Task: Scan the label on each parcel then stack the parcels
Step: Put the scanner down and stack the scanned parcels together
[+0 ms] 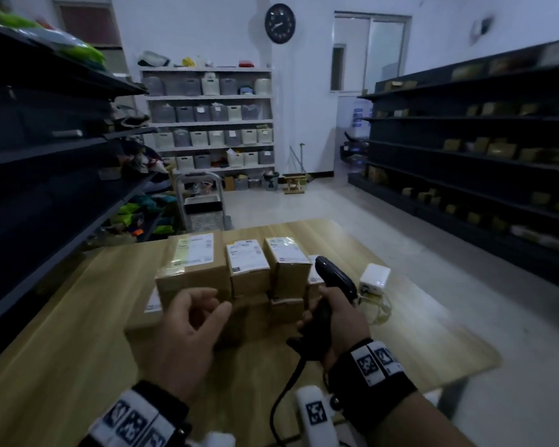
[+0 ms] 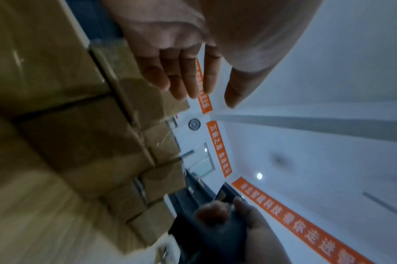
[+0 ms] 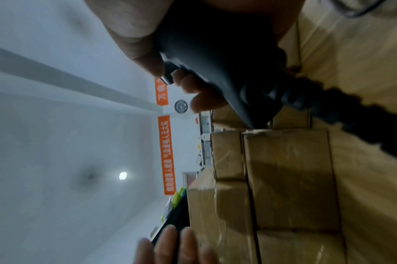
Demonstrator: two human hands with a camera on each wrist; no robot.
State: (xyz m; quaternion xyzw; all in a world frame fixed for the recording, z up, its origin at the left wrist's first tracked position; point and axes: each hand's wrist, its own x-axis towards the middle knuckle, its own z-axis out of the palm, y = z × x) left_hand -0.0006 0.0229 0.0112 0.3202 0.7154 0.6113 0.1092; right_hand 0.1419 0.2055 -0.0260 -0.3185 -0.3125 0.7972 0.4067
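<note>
Nearest you, your left hand (image 1: 188, 337) hangs above the wooden table (image 1: 65, 343) with its fingers loosely spread and lightly bent, holding nothing, just short of the front parcels; the left wrist view shows the same slack fingers (image 2: 163, 75) with air between them and the cardboard. Beside it, your right hand (image 1: 339, 321) has its fingers wrapped round the grip of the black barcode scanner (image 1: 333, 285), whose head is raised and angled toward the boxes, while its dark cable (image 1: 278, 411) trails back toward you. Just beyond your hands sits the cluster of brown cardboard parcels (image 1: 194, 269), packed side by side near the middle of the table and touching one another. The taller ones show white labels (image 1: 247, 254) facing up, and lower boxes lie in front of them. To the right of the parcels, a small white box (image 1: 374, 279) rests on the table with a pale cord beside it. Farther off, dark shelving (image 1: 465, 140) lines the right side of the room, and a round clock (image 1: 279, 23) hangs on the far wall.
</note>
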